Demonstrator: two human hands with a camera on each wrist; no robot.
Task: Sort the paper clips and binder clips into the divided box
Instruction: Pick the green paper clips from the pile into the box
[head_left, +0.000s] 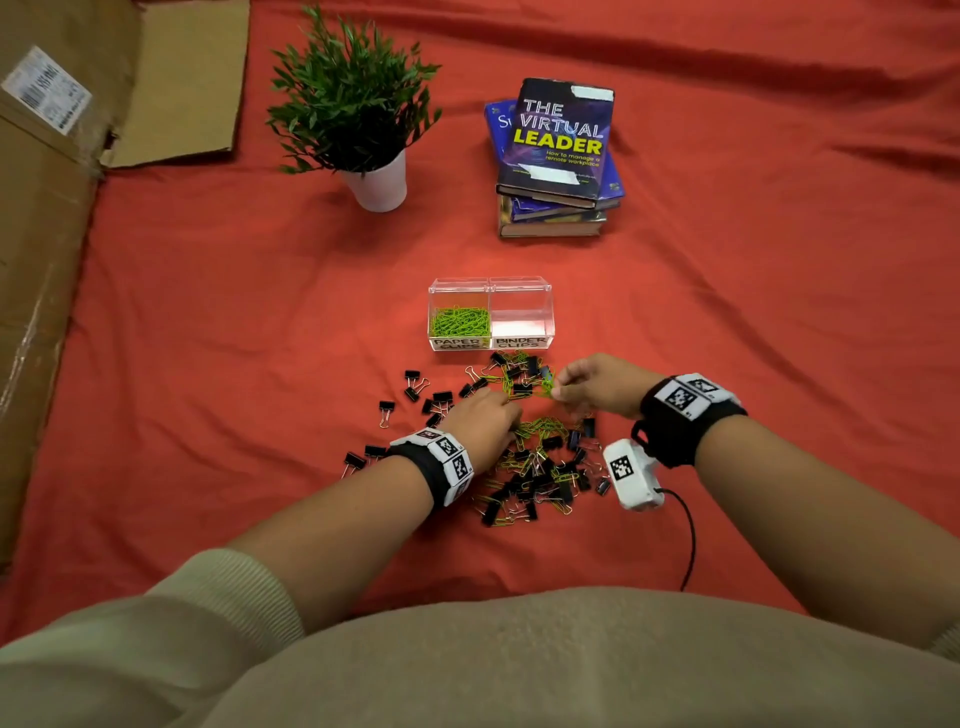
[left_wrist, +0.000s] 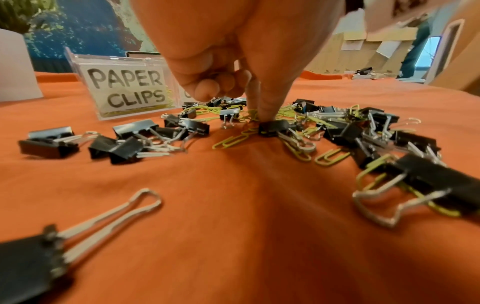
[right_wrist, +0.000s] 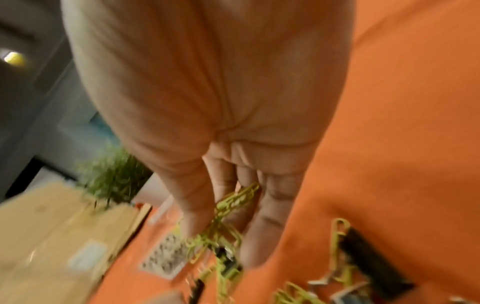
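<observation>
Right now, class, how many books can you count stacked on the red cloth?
3 that I can tell: the dark book titled The Virtual Leader on top, a blue book beneath it, and another book at the bottom. More may be hidden within the stack.

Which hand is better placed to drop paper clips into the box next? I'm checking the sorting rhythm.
The right hand, probably: it already pinches green paper clips and sits nearer the box. The left hand is down in the pile, a fingertip on a binder clip.
</observation>
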